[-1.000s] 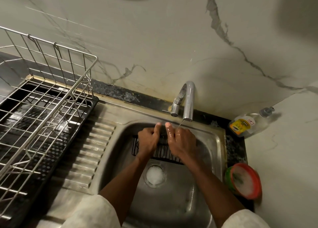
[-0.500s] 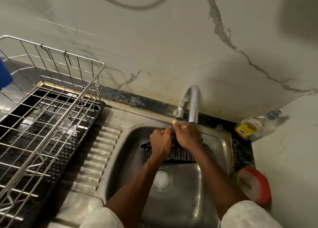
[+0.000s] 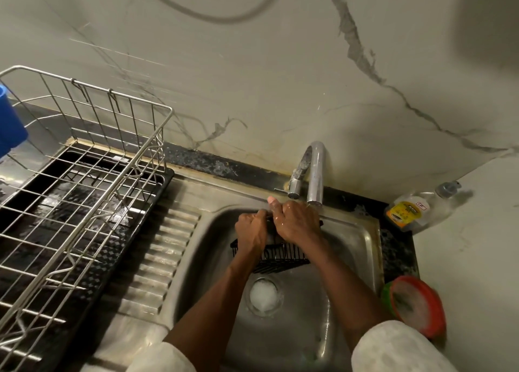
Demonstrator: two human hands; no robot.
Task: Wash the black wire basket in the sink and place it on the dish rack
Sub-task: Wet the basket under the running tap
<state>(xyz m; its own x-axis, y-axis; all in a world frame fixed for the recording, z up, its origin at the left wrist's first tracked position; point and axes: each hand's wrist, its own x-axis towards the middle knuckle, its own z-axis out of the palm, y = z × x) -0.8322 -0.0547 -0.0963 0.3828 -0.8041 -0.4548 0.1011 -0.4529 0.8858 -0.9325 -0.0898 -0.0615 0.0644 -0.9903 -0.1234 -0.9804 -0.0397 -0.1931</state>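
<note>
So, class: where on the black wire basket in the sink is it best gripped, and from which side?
The top rim of the black wire basket, from above: it looks open side up, and fingers can hook round the thin wire at its exposed left end.

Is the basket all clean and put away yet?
Not yet, nothing is finished. The black wire basket is in the sink below the tap, suds at the drain, so washing is under way: left hand grips it, right hand lies over it. Left to do: set it on the dish rack.
</note>
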